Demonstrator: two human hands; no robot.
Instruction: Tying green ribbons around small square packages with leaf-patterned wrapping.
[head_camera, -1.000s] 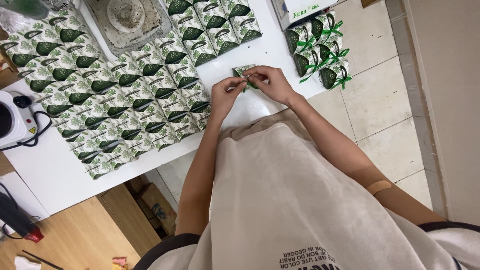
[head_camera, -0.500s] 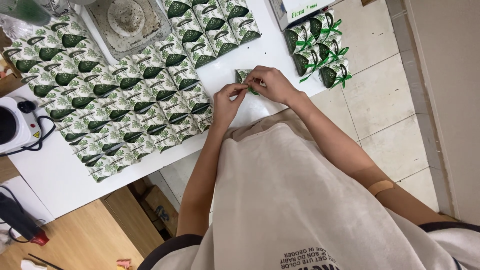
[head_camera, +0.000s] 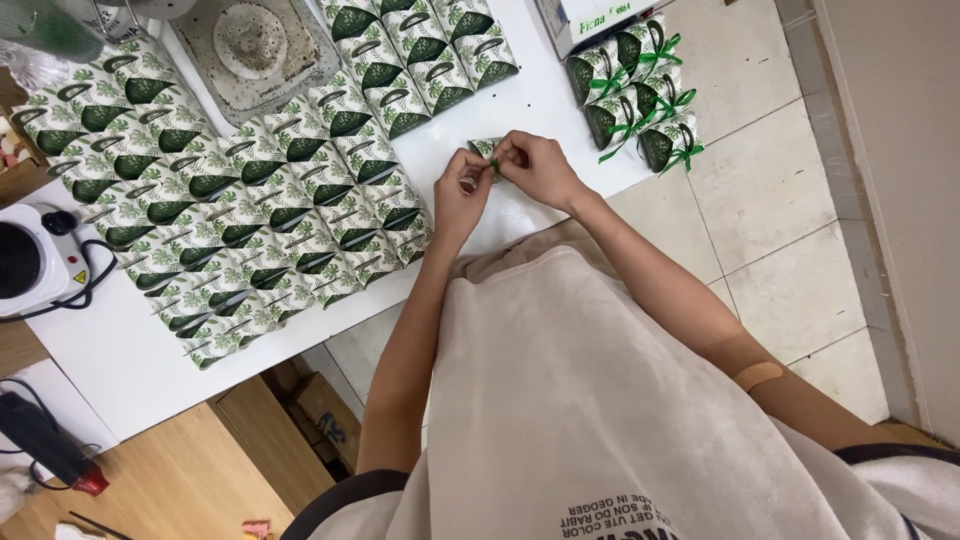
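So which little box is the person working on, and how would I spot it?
Start at the white table. Near its front edge, between the big spread of flat leaf-print boxes and the ribbon-tied boxes, the left hand and right hand meet. The small green-and-white box pinched there is the only one held in fingers, lying apart from both groups.
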